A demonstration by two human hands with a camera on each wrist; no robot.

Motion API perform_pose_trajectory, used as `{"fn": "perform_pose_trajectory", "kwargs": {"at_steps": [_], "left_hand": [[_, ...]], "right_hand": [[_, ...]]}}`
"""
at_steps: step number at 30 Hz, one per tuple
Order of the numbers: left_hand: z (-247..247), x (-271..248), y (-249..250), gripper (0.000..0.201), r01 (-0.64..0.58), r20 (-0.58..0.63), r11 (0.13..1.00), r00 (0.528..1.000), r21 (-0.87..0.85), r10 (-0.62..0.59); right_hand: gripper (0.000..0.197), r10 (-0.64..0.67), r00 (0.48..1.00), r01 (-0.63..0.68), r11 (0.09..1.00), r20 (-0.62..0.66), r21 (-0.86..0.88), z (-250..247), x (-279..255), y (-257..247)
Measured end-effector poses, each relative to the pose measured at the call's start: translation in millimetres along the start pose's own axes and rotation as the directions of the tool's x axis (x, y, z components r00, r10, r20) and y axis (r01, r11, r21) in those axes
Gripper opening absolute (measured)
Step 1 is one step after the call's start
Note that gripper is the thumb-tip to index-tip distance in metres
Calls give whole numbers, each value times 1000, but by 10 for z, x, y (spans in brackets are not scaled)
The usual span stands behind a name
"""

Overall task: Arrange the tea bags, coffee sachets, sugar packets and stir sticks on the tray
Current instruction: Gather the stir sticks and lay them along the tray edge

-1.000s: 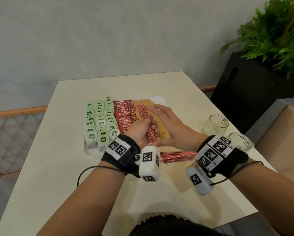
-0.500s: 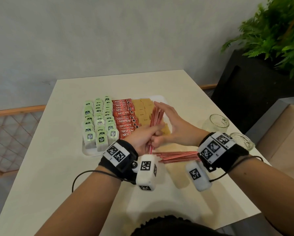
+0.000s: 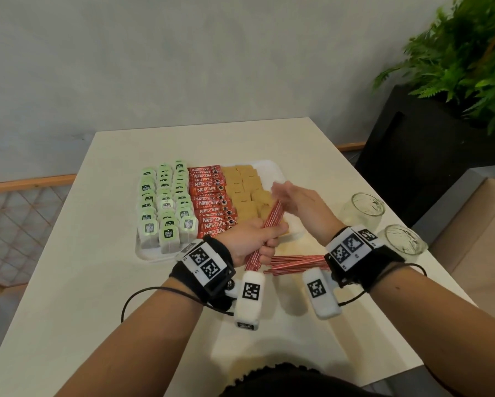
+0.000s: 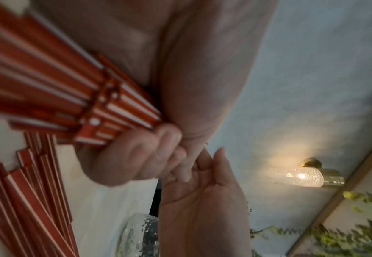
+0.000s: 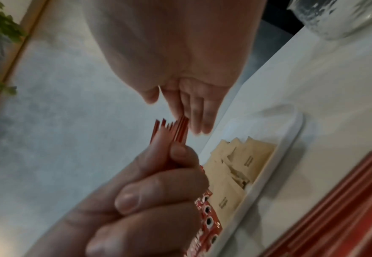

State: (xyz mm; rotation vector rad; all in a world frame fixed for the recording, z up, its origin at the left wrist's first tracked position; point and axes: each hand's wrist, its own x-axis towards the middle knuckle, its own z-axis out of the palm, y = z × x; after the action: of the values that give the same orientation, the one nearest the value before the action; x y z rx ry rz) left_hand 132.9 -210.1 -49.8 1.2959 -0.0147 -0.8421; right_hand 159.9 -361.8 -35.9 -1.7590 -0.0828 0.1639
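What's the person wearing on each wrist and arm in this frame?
Bare forearms, no sleeves. Each wrist carries a black strap: left wrist band, right wrist band. On top of each sits a white plate with two black square fiducial markers. A white boxy camera module with its own marker hangs under each wrist. Thin black cables loop from both bands.

A matt, smooth cream table (image 3: 54, 282) carries a glossy white tray (image 3: 272, 167) that looks like plastic. At its 9 o'clock side, tea bags (image 3: 166, 207) are thin gauzy paper with green tags. The coffee sachets (image 3: 212, 202) are shiny red foil; the sugar packets (image 3: 247, 187) are matt tan paper. The stir sticks (image 3: 272, 219) look like red-and-white striped plastic. At 3 o'clock, two glasses (image 3: 366, 207) are textured clear glass.
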Motion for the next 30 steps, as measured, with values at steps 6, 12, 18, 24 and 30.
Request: {"fn": "perform_pose_trajectory", "kwargs": {"at_steps": [6, 12, 18, 24, 30], "left_hand": [[-48, -78, 65, 18, 0, -18, 878, 1000, 480, 9], [68, -14, 225, 24, -90, -7, 379, 969, 921, 248], [178, 49, 286, 24, 13, 0, -30, 928, 999, 371], [223, 117, 289, 23, 52, 23, -149, 886, 987, 463], [122, 133, 202, 17, 35, 37, -118, 829, 992, 559]], "right_hand": [[41, -23, 998, 15, 991, -54, -135, -103, -39, 3], [61, -128, 990, 134, 725, 58, -676, -13, -223, 54], [51, -139, 989, 65, 674, -40, -736, -13, -302, 46], [43, -111, 974, -6, 858, -197, -514, -25, -318, 52], [41, -159, 921, -45, 863, -356, -503, -123, -358, 146]]}}
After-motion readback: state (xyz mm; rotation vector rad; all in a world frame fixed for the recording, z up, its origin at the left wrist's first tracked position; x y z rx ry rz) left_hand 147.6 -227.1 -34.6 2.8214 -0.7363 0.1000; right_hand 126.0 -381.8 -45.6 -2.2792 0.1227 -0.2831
